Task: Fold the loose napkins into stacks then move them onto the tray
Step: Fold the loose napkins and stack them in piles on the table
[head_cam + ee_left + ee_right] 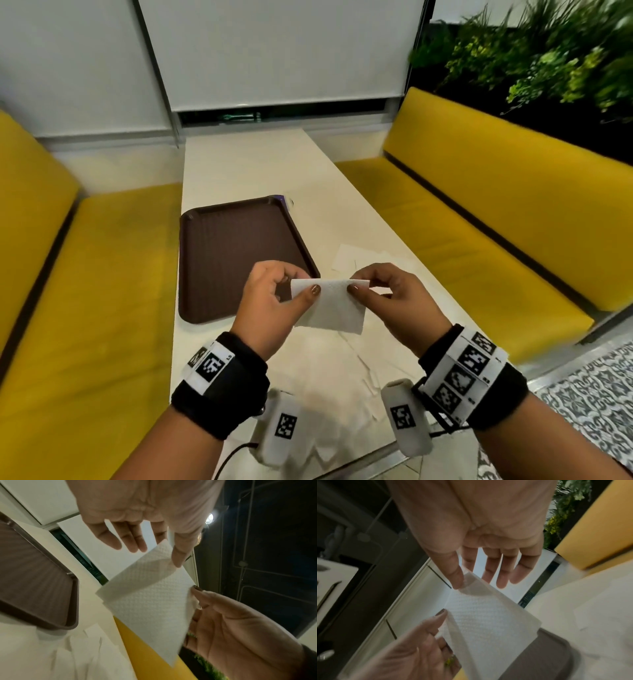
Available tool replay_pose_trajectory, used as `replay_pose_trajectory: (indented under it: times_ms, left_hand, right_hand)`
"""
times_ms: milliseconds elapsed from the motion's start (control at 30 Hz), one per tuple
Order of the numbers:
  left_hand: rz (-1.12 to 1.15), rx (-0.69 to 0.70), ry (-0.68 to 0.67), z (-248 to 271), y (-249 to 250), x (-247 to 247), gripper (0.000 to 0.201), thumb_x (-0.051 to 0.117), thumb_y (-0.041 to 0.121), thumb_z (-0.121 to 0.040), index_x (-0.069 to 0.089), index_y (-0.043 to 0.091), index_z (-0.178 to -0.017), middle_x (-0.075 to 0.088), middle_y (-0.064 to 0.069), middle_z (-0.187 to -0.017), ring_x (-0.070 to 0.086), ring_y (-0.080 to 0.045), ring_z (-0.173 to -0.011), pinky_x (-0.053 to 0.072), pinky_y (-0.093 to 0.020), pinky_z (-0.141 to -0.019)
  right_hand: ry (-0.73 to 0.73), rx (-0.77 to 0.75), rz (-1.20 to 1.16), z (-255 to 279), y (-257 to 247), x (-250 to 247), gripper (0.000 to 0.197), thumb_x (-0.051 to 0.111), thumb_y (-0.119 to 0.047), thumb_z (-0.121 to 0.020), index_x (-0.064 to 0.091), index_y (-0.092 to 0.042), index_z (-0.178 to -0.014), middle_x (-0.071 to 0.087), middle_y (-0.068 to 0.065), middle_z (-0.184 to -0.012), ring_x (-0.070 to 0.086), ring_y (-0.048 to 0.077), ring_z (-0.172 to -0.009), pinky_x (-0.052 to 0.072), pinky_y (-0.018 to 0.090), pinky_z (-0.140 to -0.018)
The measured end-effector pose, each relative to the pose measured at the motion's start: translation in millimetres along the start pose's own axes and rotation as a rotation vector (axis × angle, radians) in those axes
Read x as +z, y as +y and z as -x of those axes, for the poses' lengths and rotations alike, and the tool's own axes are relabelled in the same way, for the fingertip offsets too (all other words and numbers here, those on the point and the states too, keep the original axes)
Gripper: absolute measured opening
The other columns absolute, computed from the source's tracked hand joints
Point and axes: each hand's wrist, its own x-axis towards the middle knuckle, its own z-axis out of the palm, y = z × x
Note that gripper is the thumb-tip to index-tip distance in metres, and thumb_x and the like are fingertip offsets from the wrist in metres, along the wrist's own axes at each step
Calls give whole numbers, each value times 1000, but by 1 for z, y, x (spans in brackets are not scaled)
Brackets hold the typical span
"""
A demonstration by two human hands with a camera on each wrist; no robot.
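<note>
Pinching the white embossed paper napkin (329, 303) by its top corners, our left hand (270, 301) and right hand (394, 298) hold it above the desk (260, 164), at 3 o'clock from the brown plastic tray (236, 253). It seems light, limp, easily torn; the corners are the best hold.

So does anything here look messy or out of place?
Only mildly: loose napkins lie scattered and overlapping on the table instead of stacked, and the brown tray sits askew to the table's edge. The napkin pinched by the left hand and right hand looks undamaged.
</note>
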Motion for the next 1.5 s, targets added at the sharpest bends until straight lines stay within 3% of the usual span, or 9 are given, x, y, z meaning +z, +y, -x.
replay_pose_trajectory:
  times_ms: [100,233,400,633,900,1033,1167,1333,1500]
  left_hand:
    - [211,-73,-104,-4,6,-8,10,68,19,-87,63,18,-95,63,10,-105,63,-4,-87,49,-14,-73]
    - [347,-83,-120,-9,16,-8,11,63,15,-90,59,7,-97,69,4,-79,64,-10,-75,53,-26,-66]
    - [358,-79,-82,-16,22,0,11,67,11,-87,58,11,-94,71,4,-79,66,-12,-76,55,-29,-69]
    - [336,-80,-31,-34,31,22,8,67,14,-88,67,9,-95,72,4,-84,66,-12,-79,54,-31,-72]
    - [370,-144,51,-67,33,74,11,70,17,-85,70,9,-92,73,-6,-85,66,-16,-78,52,-33,-73]
    - [399,-161,97,-83,31,96,24,72,28,-75,71,10,-90,75,-6,-82,67,-13,-75,53,-28,-70]
    - [396,-203,178,-105,24,115,8,72,20,-83,73,14,-89,75,-2,-84,67,-11,-80,54,-29,-79]
    - [385,-237,260,-128,16,138,7,69,14,-87,72,10,-92,74,3,-82,65,-3,-76,51,-15,-70]
    - [384,-375,334,-154,-7,147,7,70,19,-87,73,14,-91,73,-14,-94,65,-24,-89,52,-47,-89]
  right_hand:
    - [-110,63,-222,-4,-7,0,7,65,-15,-92,66,-15,-85,69,5,-86,62,23,-84,50,41,-82]
    - [-142,87,-364,-9,-15,2,4,62,-9,-93,64,-5,-93,69,5,-84,62,18,-80,53,37,-78]
    - [-98,57,-323,-23,-19,2,8,68,-11,-89,72,-5,-92,72,14,-87,64,17,-79,52,32,-73]
    - [-143,17,-263,-46,-10,-13,8,72,-21,-87,73,-13,-88,70,18,-95,65,34,-89,53,46,-82]
    - [-218,39,-278,-88,13,-49,8,74,-17,-85,74,-18,-78,70,16,-88,63,22,-81,51,41,-77]
    - [-232,57,-278,-111,31,-74,7,74,-13,-85,74,-15,-78,72,15,-85,64,23,-80,53,42,-79]
    - [-236,150,-374,-135,53,-99,4,69,-8,-88,73,-6,-88,71,9,-78,60,17,-71,51,32,-71]
    - [-388,329,-437,-157,84,-108,12,72,-17,-86,63,-9,-89,63,11,-83,56,21,-71,54,35,-73]
    - [-457,416,-453,-171,107,-107,10,70,-4,-86,64,-9,-79,64,6,-71,60,16,-53,54,30,-60]
